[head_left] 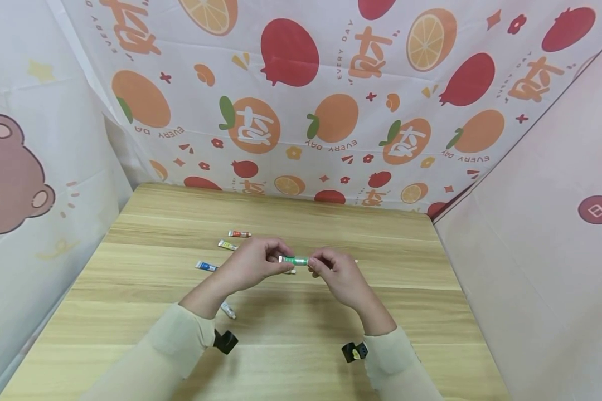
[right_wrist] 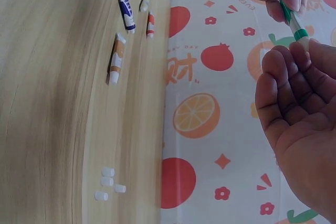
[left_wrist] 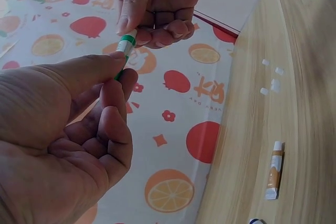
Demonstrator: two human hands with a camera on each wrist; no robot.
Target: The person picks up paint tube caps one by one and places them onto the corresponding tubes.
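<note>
A small green paint tube (head_left: 296,260) is held up level over the wooden table, in front of me. My left hand (head_left: 253,262) pinches its crimped end side between thumb and fingers. At the other end, my right hand (head_left: 340,274) pinches the white cap (right_wrist: 305,41) with thumb and forefinger. In the left wrist view the tube's green band (left_wrist: 127,39) shows between the two hands. The right hand's other fingers curl loosely. Below the hands lies an orange-brown tube (right_wrist: 117,59), mostly hidden in the head view.
Red (head_left: 239,234), yellow (head_left: 228,244) and blue (head_left: 207,266) tubes lie left of the hands; a whitish tube (head_left: 228,310) lies nearer. Several small white pieces like tube caps (right_wrist: 107,181) lie on the table (head_left: 381,312) to the right. A fruit-print cloth (head_left: 301,111) hangs behind.
</note>
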